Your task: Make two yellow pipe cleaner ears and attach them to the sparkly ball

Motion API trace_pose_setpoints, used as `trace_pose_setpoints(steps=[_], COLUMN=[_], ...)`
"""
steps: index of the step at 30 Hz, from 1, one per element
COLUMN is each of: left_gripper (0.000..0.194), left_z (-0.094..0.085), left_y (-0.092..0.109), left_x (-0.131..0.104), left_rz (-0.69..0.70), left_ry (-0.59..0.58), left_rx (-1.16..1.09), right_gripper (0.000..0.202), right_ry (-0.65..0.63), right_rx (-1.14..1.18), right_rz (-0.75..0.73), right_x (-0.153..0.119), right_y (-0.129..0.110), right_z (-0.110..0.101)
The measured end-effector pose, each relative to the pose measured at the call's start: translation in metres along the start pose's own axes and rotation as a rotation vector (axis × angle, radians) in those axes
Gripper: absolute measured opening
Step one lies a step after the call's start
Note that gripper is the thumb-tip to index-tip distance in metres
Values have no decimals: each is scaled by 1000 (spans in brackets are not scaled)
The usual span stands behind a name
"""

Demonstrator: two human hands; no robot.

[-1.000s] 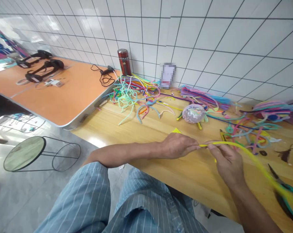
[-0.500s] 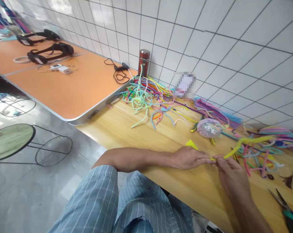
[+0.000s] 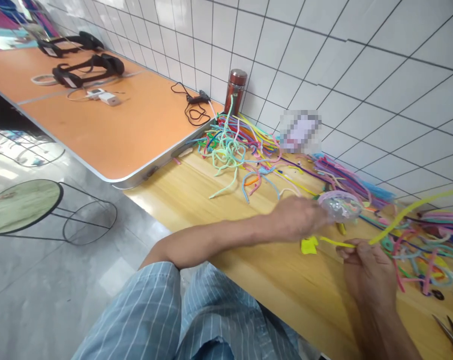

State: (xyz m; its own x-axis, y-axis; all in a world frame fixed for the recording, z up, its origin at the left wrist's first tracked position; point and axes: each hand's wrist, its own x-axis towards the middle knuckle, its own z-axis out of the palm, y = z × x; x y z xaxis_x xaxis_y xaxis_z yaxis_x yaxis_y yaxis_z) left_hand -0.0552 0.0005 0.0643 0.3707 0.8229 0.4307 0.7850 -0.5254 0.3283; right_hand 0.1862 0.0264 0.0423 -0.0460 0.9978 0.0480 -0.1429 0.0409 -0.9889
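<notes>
Pinched between the fingers of my right hand (image 3: 371, 262) is a long yellow pipe cleaner (image 3: 399, 217). Its long end arcs up to the right, and a thin yellow length sticks out to the left. Close to that thin end is a small bright yellow piece (image 3: 309, 245); whether the two are joined I cannot tell. My left hand (image 3: 301, 217) is smeared by motion just left of a clear round dish (image 3: 340, 206) holding small shiny bits. Its fingers are too blurred to show whether they hold anything.
Tangled pipe cleaners (image 3: 228, 150) lie at the table's far left, with more bundles (image 3: 346, 177) along the wall. A brown flask (image 3: 236, 92) stands behind them. Pliers or scissors (image 3: 451, 332) rest at the right edge. An orange table (image 3: 136, 135) adjoins on the left.
My left hand has come away from the yellow pipe cleaner and moved up and left toward the dish. The right hand keeps its pinch; the pipe cleaner's long end now reaches higher.
</notes>
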Motion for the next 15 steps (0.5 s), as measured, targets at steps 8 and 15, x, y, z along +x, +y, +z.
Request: trace_pose_setpoints(steps=[8, 15], left_gripper=[29, 36], left_z=[-81, -65], left_y=[-173, -197], left_x=[-65, -77], left_rz=[-539, -561], left_ry=[-81, -231], left_rx=[169, 376], right_gripper=[54, 57], right_ry=[94, 115], right_rx=[2, -45], right_rz=[116, 155], right_x=[-3, -1], right_y=[1, 7], right_z=[-11, -18])
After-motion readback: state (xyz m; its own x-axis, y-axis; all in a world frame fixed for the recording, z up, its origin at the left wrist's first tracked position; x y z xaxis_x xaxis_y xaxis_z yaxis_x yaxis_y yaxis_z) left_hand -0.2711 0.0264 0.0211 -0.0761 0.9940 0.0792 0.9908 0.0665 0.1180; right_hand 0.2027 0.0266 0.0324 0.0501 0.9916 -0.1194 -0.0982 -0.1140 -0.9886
